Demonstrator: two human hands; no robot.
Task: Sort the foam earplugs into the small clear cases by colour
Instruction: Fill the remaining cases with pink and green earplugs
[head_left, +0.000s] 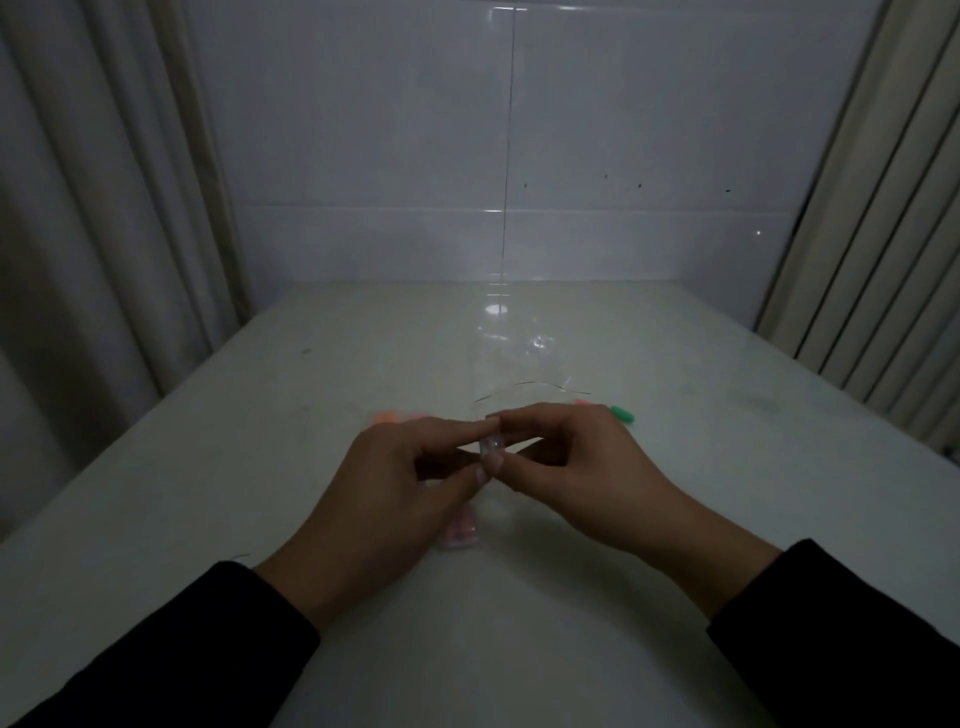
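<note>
Both hands meet over the middle of the white table (519, 623). My left hand (395, 483) and my right hand (582, 462) each pinch a small clear case (492, 446) between thumb and forefinger. A green earplug (622, 414) lies on the table just beyond my right hand, with a pink-orange one (583, 402) beside it. Orange earplugs (387, 416) lie past my left hand. A clear case holding pink earplugs (460, 530) rests on the table under my left hand, partly hidden.
A crumpled clear plastic bag (524, 374) lies behind the hands. A white tiled wall (467, 156) closes off the table's far edge. Curtains hang at the left (104, 208) and right (883, 234).
</note>
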